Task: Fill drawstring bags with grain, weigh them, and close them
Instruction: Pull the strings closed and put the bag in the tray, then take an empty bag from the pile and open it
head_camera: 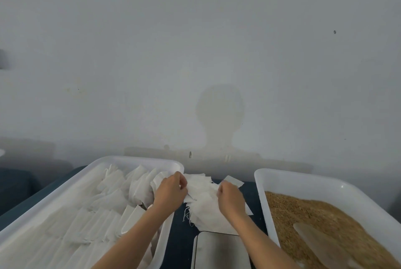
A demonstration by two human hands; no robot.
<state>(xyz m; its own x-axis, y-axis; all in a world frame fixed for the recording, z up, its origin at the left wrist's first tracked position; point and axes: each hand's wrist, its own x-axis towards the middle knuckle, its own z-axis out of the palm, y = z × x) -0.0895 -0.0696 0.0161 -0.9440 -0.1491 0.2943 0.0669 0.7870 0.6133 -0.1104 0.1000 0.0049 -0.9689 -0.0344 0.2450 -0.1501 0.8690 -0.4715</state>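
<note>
A pale, scuffed wall (195, 52) fills most of your view, and below it a dark tabletop (180, 236) carries everything you need. At about eight o'clock sits the white tray (134, 160) stacked with flat, empty drawstring bags (91, 210). Your left hand (170, 190) hovers over that tray's right edge, fingers curled and pinching the near side of a loose bundle of bags (201, 201) that lies between the trays. Your right hand (230, 198) pinches the same bundle from the other side, fingers bent in.

The thin bags cling together, so you could easily peel off two instead of one, and the trailing strings (187, 216) at the bundle's lower edge look ready to snag and drag extra bags off the pile. Just below, at six o'clock, the scale platform (219, 249) is partly overlapped by the bundle; any bag resting there would likely falsify a weighing.

At four o'clock the second white tray (260, 186) holds the grain (303, 214) with a pale scoop (319, 240) lying in it. Filling away from that tray would probably scatter grain onto the table.
</note>
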